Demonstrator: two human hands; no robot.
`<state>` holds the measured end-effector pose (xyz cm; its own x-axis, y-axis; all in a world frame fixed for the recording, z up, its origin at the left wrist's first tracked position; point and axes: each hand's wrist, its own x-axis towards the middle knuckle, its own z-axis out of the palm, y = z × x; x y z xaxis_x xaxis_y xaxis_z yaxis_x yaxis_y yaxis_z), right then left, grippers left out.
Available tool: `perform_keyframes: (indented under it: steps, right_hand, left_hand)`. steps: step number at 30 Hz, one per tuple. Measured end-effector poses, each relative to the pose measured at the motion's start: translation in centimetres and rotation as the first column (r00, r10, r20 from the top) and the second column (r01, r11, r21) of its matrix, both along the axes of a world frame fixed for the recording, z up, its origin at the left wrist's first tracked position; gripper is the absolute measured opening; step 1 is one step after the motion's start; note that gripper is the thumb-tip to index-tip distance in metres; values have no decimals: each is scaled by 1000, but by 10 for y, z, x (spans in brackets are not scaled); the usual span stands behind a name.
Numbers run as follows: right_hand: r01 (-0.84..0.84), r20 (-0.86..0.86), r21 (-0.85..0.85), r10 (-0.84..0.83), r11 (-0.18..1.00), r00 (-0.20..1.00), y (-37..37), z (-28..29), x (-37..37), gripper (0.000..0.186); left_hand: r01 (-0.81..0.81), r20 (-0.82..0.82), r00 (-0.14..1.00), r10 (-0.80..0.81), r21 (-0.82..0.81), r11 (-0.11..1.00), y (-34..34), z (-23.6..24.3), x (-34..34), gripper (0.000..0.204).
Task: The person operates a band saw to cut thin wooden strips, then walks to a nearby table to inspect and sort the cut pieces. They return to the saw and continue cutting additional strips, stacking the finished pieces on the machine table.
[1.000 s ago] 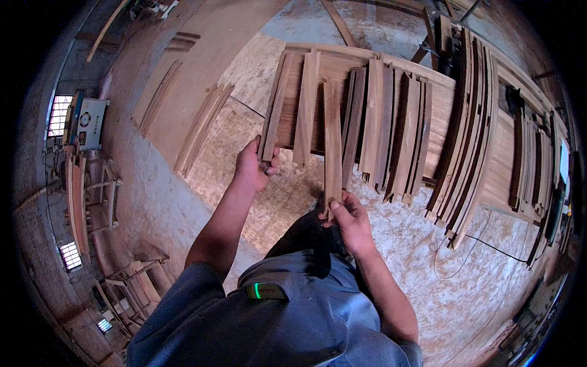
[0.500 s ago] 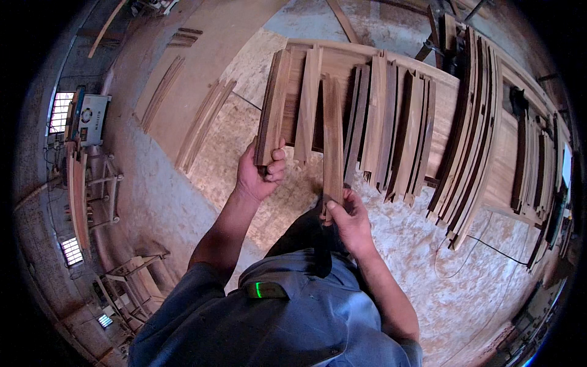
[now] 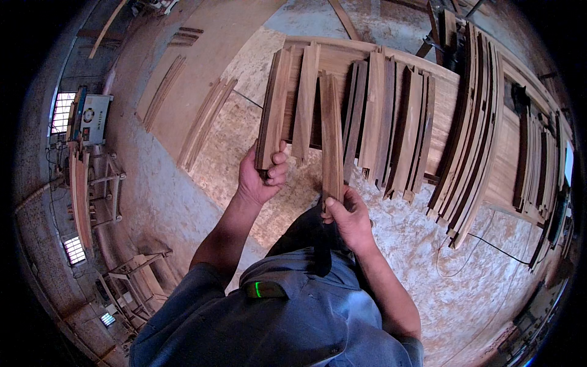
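Observation:
My left hand grips the lower end of a brown wooden moulding strip, fingers wrapped round it, at the left end of a panelled wooden board. My right hand holds another long strip near its lower end, thumb on its face. Between these two lies a separate pale strip on the board. To the right of my hands, several more strips of light and dark wood lie side by side across the board, their lower ends sticking past its edge.
A longer bundle of strips rests at the board's right. Loose strips lie on a tan sheet to the left. At the far left are a machine and metal trolleys. A black cable crosses the mottled floor.
The strip in my left hand has turned to show a broader face and moved slightly right, my fingers curling further round it. The strip in my right hand has shifted slightly up and left.

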<state>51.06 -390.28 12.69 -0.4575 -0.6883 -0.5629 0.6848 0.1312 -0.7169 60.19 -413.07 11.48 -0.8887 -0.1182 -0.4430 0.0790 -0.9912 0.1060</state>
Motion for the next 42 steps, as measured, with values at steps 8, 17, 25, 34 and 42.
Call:
perform_keyframes:
  steps: [8,17,25,34,42]
  right_hand:
    - [-24,6,19,24,1000,1000,1,2,-2,39]
    - [-28,-10,-5,28,1000,1000,0,2,-2,40]
    - [-42,-44,16,43,999,998,-1,5,-1,33]
    - [-48,-53,14,49,999,997,1,3,-1,36]
    - [3,29,-92,0,996,1000,12,5,-2,37]
  left_hand:
    - [34,60,998,-33,-28,999,5,2,2,52]
    - [76,53,996,-70,-122,990,8,5,11,55]
    - [127,252,968,-22,-408,904,10,7,13,58]
    - [85,234,972,2,-360,929,13,3,19,58]
    - [408,561,778,283,-793,453,32,9,13,44]
